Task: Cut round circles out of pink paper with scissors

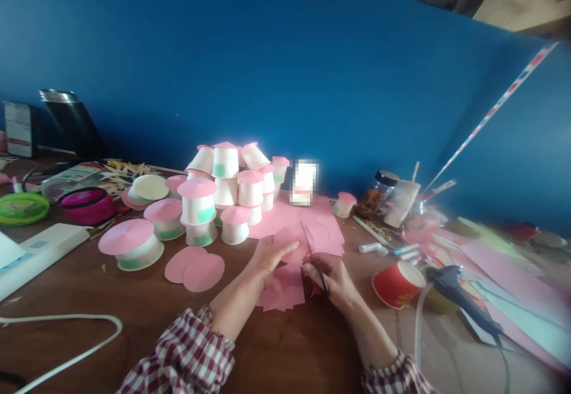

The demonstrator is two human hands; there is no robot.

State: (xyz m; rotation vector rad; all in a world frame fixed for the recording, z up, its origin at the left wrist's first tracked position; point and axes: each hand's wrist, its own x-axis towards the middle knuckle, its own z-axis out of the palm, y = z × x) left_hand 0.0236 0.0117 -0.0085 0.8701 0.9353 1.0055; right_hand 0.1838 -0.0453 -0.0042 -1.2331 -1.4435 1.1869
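Observation:
My left hand (270,256) is closed on a round piece of pink paper (289,243), with the thumb lying over its face. My right hand (332,279) is closed round the dark handles of a pair of scissors (320,274), whose blades point up and away at the right edge of that paper. Under and behind the hands lie pink paper sheets (276,218) and a smaller stack of pink paper (282,296). Two cut pink paper discs (205,272) overlap on the table left of my left hand.
Several white paper cups (225,160) with pink paper tops stand stacked at the left. A red paper cup (398,284) and a glue gun (466,302) lie at the right. A phone (304,183) leans at the back. A white power strip (42,251) sits far left.

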